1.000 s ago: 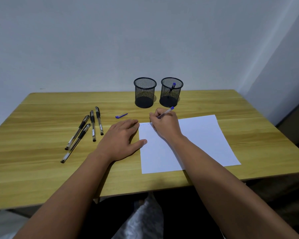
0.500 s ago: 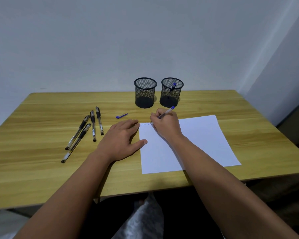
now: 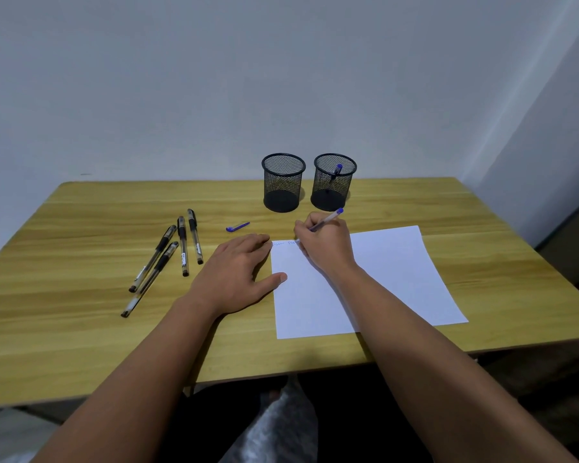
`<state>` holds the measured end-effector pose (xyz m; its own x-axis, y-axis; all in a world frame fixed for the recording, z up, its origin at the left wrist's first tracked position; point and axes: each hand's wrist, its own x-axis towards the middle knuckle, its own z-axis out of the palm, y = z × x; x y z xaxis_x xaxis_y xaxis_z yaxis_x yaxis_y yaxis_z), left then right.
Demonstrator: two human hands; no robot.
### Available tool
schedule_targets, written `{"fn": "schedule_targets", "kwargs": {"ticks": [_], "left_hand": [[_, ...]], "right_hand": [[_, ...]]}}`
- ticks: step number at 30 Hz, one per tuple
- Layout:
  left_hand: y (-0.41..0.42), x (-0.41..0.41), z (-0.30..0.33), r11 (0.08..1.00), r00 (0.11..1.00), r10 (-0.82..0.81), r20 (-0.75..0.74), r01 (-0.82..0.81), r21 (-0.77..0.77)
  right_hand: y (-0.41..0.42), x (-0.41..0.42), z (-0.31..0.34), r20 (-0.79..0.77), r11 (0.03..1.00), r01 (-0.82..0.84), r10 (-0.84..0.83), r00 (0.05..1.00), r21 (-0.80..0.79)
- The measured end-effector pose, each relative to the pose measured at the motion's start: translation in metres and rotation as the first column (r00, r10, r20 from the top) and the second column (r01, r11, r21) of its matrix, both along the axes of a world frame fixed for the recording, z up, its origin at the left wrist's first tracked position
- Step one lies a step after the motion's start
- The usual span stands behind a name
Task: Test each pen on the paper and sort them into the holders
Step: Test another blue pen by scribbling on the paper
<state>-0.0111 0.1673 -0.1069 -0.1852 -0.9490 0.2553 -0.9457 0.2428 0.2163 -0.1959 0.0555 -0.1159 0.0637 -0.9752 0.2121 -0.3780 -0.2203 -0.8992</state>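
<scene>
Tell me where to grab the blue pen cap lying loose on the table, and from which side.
Pinch the blue pen cap across its middle, from above, thumb on the near long side and forefinger on the far one. It lies flat, its length running left to right, with bare wood all round. The left hand probably suits, resting open just in front of it while the right hand holds the pen.

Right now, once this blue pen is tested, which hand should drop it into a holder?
Probably the right hand: it already grips the blue pen, just in front of the holders. The left hand lies flat at the paper edge, apparently steadying it.
</scene>
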Motion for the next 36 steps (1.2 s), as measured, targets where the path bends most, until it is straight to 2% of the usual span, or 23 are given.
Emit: {"fn": "schedule_targets", "kwargs": {"ticks": [13,26,29,33,36], "left_hand": [[0.000,-0.001,0.000,1.000,1.000,-0.003,-0.013,0.003,-0.016],[0.000,-0.001,-0.001,1.000,1.000,-0.004,-0.007,0.004,-0.016],[0.000,0.000,0.000,1.000,1.000,-0.003,-0.004,0.003,-0.012],[0.000,0.000,0.000,1.000,1.000,-0.004,-0.014,0.003,-0.016],[0.000,0.000,-0.001,1.000,1.000,-0.003,-0.023,0.002,-0.020]], "right_hand": [[0.004,-0.002,0.006,-0.088,0.998,0.038,-0.043,0.995,-0.056],[0.010,-0.001,0.012,-0.058,0.997,0.052,-0.054,0.997,-0.049],[0.008,-0.003,0.013,0.095,0.996,0.073,-0.077,0.993,0.044],[0.006,-0.003,0.017,0.340,0.987,0.071,-0.118,0.933,0.146],[0.004,-0.004,0.019,0.411,0.982,0.063,-0.133,0.902,0.178]]}}
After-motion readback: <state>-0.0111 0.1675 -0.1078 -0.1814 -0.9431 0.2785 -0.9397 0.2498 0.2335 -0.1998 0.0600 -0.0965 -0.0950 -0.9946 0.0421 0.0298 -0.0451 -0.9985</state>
